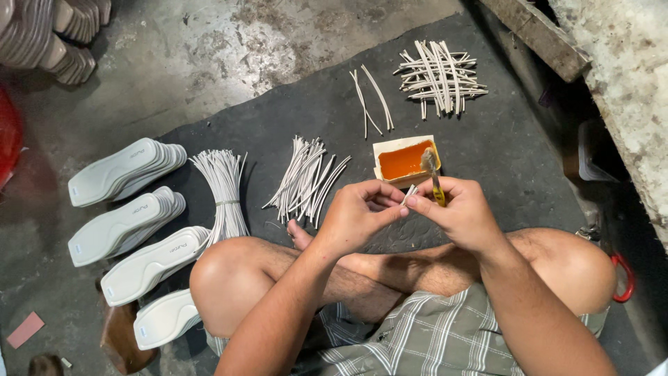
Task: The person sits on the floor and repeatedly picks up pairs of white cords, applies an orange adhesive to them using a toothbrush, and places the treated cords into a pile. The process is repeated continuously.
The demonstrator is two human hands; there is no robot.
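Checked shorts [424,341] and two bare knees fill the bottom of the view, where the person sits cross-legged on a dark mat [508,139]. Above the lap both hands meet. Left hand [358,209] has its fingers curled together, thumb and forefinger pinching the near end of a thin white strip [410,193]. Right hand [456,212] is closed too, fingertips pressed on the same strip from the other side while it also grips a yellow-handled brush [435,182] that stands nearly upright, its grey bristle tip just over the glue tray [407,160].

Only a short, pale sliver of the strip shows between the two sets of fingertips; the rest is covered by the fingers, so its length cannot be told. Its colour matches the loose strips [306,179] fanned out on the mat just beyond the left hand.

Orange glue fills the small cream tray, whose near edge is partly hidden by the brush and right thumb. Farther back lie a pair [372,101] of crossed strips and a criss-cross stack [440,76] of more. A tied bundle [224,191] sits by the left knee, its lower end hidden behind it. Left of that, white soles [125,170] lie in overlapping stacks, and a toe [300,235] peeks out under the left wrist. At top left more soles are cut off by the frame.
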